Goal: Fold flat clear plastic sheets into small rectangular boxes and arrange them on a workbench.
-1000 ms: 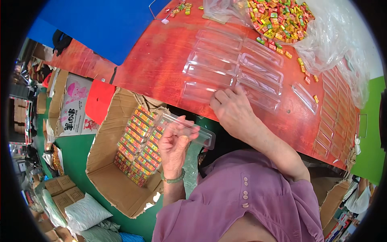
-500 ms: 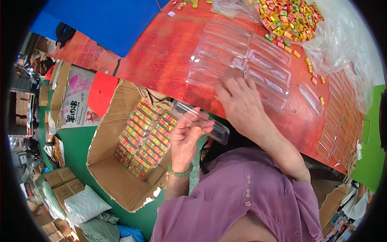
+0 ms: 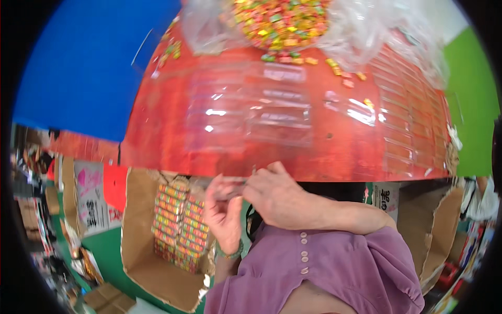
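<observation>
Near the front edge of the red table [image 3: 162,152], my left hand [image 3: 225,214] holds a narrow clear plastic tray [image 3: 232,180] between thumb and fingers. My right hand [image 3: 272,193] meets it at the other end, fingers curled in and pressed on it. Motion blurs both the fingers and the tray, and part of the tray is hidden behind my hands. Just left of my left hand, packs of small colourful wrapped pieces [image 3: 180,225] stand in rows inside an open cardboard box [image 3: 157,272].
Clear empty trays [image 3: 280,118] lie mid-table, with more clear trays [image 3: 402,115] at the right. A heap of small wrapped pieces [image 3: 282,23] sits at the back beside crumpled clear plastic bags [image 3: 355,31]. A blue panel [image 3: 78,68] rises left; another cardboard box [image 3: 444,225] stands right.
My right hand has left the trays on the table and come down to the tray in my left hand. The view has swung, so the table now lies more level.
</observation>
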A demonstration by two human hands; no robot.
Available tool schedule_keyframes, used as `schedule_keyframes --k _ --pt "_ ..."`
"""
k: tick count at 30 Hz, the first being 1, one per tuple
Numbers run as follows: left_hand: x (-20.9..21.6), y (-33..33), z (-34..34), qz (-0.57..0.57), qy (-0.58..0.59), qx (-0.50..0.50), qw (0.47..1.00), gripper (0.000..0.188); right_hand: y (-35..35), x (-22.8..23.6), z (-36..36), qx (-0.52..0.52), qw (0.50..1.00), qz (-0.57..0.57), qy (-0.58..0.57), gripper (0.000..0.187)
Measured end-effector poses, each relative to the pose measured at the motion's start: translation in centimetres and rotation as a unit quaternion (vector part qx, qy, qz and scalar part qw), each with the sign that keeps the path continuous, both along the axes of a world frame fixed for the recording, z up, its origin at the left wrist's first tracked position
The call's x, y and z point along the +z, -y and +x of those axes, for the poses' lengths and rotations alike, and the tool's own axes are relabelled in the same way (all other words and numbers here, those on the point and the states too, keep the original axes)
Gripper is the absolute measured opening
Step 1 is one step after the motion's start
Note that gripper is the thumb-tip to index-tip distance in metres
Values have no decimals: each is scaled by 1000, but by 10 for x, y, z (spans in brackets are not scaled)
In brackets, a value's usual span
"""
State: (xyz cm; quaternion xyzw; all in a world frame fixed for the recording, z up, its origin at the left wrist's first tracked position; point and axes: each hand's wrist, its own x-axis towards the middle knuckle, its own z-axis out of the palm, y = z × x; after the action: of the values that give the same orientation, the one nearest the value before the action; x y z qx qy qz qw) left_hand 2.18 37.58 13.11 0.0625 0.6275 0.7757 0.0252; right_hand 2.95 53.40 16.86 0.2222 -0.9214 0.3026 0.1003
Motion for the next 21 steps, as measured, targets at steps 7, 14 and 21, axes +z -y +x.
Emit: schedule_keyframes --k 7,14,21 --pt "5 -20 3 -21 -30 -19 999 23 -16 -8 16 -32 994 -67 -76 10" --pt "19 -58 -2 37 -12 -180 983 46 -91 21 43 -101 916 -354 158 18" --pt "33 -86 -20 -138 -55 -258 955 37 -313 43 31 -390 842 -372 26 21"
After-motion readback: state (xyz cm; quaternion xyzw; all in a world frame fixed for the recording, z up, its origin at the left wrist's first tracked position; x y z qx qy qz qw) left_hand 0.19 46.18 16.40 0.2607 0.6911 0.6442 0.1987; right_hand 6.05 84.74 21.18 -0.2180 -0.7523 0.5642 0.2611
